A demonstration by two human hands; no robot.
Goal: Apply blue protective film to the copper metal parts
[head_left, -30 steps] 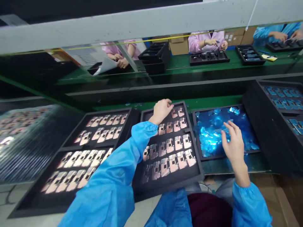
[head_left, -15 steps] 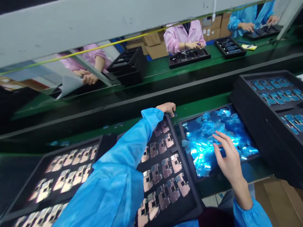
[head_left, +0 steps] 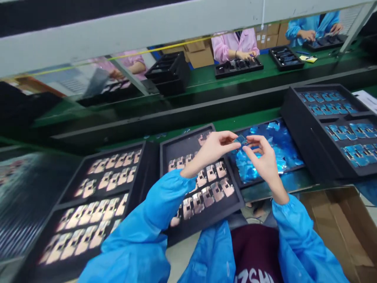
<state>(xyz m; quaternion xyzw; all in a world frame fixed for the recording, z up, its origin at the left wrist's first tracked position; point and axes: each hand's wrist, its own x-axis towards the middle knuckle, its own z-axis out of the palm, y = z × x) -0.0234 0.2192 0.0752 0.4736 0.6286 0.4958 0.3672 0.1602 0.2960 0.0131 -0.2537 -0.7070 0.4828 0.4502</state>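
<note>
My left hand point(head_left: 214, 150) and my right hand point(head_left: 263, 157) meet in front of me, each closed in a pinch. Between their fingertips is a small blue-tinted circuit board point(head_left: 242, 140), partly covered by the fingers. Below my left hand lies a black foam tray point(head_left: 240, 199) holding rows of pinkish metallic circuit boards point(head_left: 207, 195). Beneath my right hand, crumpled pieces of shiny blue film point(head_left: 272, 156) are heaped in another dark tray point(head_left: 295, 166).
At the left stands a black tray point(head_left: 59, 206) of copper-toned boards. On the right, a tall stack of black trays point(head_left: 308, 135) carries blue-covered boards. An open cardboard box point(head_left: 335, 224) sits below. Across the divider, co-workers point(head_left: 235, 49) handle parts in trays.
My left hand has come back from the middle tray's far edge with the board. My right hand has lifted from the film pile and closed at the board. The view has shifted.
</note>
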